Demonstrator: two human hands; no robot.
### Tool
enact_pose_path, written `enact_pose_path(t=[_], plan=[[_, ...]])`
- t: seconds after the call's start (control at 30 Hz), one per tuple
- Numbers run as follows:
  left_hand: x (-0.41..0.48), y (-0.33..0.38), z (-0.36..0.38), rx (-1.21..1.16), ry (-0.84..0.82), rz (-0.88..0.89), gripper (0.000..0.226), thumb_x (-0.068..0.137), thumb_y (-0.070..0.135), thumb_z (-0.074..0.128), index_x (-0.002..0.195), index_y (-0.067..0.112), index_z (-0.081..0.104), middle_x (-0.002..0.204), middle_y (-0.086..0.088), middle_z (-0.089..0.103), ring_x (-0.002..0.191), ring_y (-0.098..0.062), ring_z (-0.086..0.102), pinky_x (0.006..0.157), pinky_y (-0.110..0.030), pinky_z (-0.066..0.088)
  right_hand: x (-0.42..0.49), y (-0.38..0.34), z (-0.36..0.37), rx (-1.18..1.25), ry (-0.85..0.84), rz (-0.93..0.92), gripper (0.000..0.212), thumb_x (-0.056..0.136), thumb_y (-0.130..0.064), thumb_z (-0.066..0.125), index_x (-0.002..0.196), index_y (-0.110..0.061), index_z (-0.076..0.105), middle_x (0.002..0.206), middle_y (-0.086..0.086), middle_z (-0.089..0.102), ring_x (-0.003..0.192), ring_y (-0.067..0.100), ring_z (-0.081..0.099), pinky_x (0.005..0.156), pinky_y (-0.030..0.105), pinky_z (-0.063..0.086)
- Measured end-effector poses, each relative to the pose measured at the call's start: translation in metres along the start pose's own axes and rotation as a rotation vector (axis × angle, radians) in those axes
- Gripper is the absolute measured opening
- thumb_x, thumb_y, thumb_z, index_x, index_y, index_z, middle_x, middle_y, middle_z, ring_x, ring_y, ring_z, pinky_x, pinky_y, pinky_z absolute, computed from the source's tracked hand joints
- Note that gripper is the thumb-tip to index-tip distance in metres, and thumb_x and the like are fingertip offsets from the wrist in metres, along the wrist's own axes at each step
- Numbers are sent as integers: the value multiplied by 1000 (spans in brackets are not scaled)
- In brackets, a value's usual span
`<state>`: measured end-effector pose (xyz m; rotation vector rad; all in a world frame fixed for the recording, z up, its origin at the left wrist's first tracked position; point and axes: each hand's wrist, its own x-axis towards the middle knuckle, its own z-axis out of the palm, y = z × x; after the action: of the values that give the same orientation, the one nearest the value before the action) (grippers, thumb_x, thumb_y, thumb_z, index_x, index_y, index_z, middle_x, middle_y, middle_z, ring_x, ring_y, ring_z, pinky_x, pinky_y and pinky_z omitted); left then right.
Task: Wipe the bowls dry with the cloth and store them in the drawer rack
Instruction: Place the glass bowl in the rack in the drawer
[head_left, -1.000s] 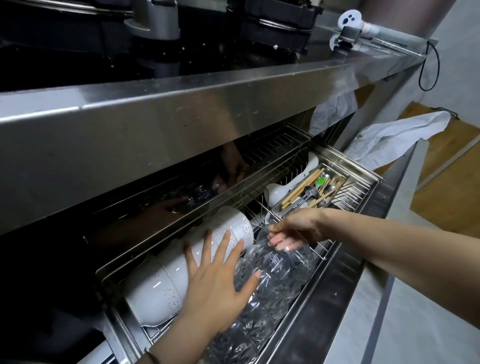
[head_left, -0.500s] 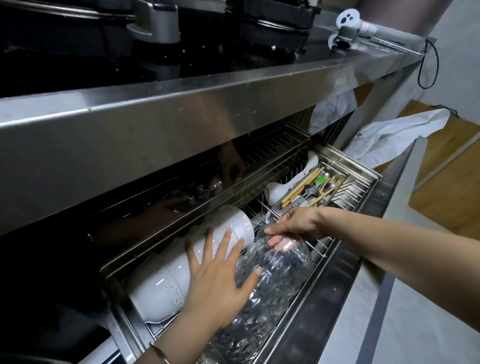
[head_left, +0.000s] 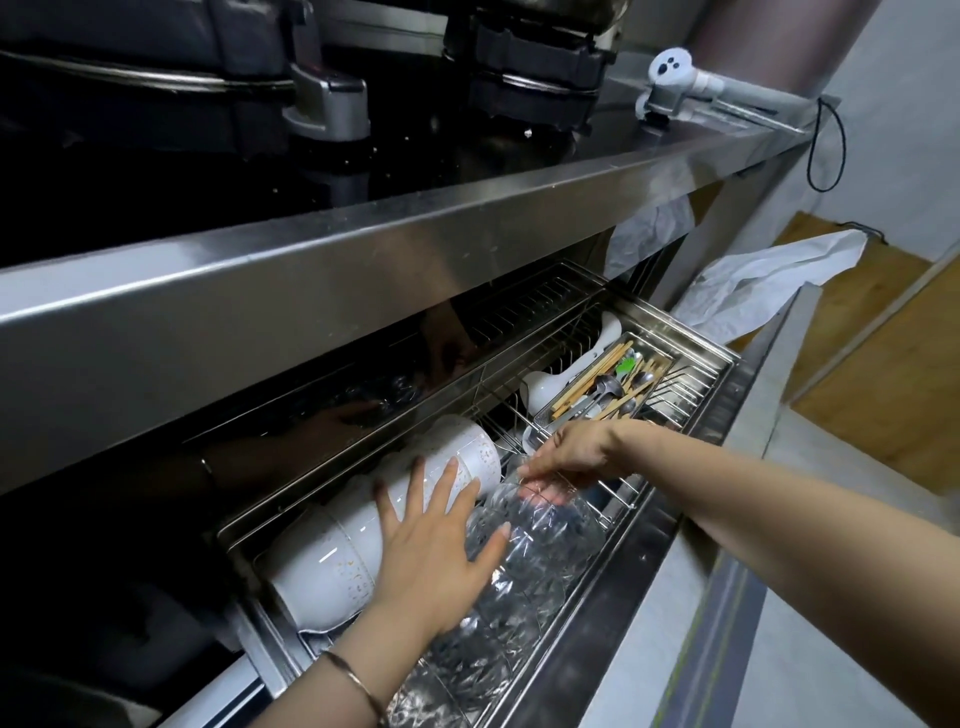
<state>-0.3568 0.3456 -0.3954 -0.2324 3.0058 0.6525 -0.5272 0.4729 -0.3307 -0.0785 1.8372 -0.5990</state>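
The steel drawer rack (head_left: 691, 415) is pulled out under the counter. A row of clear cut-glass bowls (head_left: 519, 571) stands on edge along its front, beside a row of white speckled bowls (head_left: 337, 551) behind. My left hand (head_left: 436, 545) lies flat, fingers spread, across the white and glass rows. My right hand (head_left: 576, 452) pinches the rim of the endmost glass bowl (head_left: 561, 514) at the right of the row. No cloth shows in either hand.
A cutlery tray (head_left: 618, 384) with chopsticks and spoons sits at the drawer's right end, next to a white ladle (head_left: 566, 374). The steel counter edge (head_left: 363, 249) overhangs the drawer. A white plastic bag (head_left: 769, 280) hangs at the right, above wooden flooring.
My right hand has settled the endmost glass bowl down against the row. My left hand stays spread on the bowls.
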Motion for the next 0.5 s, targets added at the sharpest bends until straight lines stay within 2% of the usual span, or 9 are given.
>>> enact_pose_path(t=[0.1, 0.2, 0.23, 0.27, 0.33, 0.4, 0.43, 0.5], plan=[[-4, 2, -5, -7, -20, 2, 89, 74, 76, -7, 150, 34, 13, 160, 9, 1, 145, -19, -19, 114, -53, -16, -16, -3, 9, -48, 73, -29, 29, 99, -25, 44, 96, -2, 61, 87, 6, 62, 66, 11, 57, 65, 21, 50], [-13, 7, -13, -8, -65, 27, 69, 91, 68, 12, 151, 33, 9, 160, 6, 3, 146, -17, -13, 117, -47, -13, -39, -2, 22, -254, 379, -156, 30, 97, -26, 50, 112, -3, 62, 91, 7, 65, 69, 16, 60, 66, 27, 53], [-19, 8, -15, -12, -74, 38, 67, 93, 66, 16, 151, 34, 8, 160, 6, 2, 147, -17, -12, 118, -45, -11, -47, 1, 27, -359, 500, -227, 29, 96, -26, 52, 114, -6, 63, 94, 6, 67, 74, 20, 63, 68, 29, 54], [-26, 11, -20, -15, -80, 52, 67, 93, 65, 17, 151, 34, 6, 160, 6, 1, 147, -16, -11, 119, -43, -10, -58, 4, 34, -416, 596, -305, 29, 96, -27, 53, 117, -9, 63, 102, 6, 68, 86, 22, 66, 78, 32, 55], [-39, 14, -29, -10, -69, 75, 67, 93, 65, 18, 151, 35, 5, 160, 6, 0, 147, -15, -9, 120, -40, -7, -83, 14, 56, -385, 729, -448, 30, 95, -28, 54, 122, -16, 61, 118, -1, 65, 104, 17, 62, 95, 32, 49], [-52, 17, -42, 4, -33, 96, 66, 93, 64, 18, 151, 34, 6, 160, 7, 0, 147, -14, -6, 120, -39, -3, -106, 28, 82, -361, 888, -555, 33, 95, -32, 54, 127, -23, 57, 124, -7, 60, 106, 10, 56, 97, 29, 44], [-57, 18, -49, 12, -8, 111, 66, 93, 64, 18, 151, 34, 7, 160, 8, 1, 147, -14, -5, 120, -39, -1, -113, 36, 95, -351, 971, -602, 36, 95, -35, 53, 130, -26, 54, 130, -9, 55, 112, 4, 49, 104, 31, 38], [-70, 19, -64, 41, 34, 142, 68, 90, 65, 14, 150, 34, 9, 160, 8, 2, 147, -13, -4, 120, -38, 0, -125, 51, 125, -299, 1088, -701, 48, 92, -46, 52, 138, -34, 43, 150, -15, 30, 136, -2, 20, 118, 30, 8]])
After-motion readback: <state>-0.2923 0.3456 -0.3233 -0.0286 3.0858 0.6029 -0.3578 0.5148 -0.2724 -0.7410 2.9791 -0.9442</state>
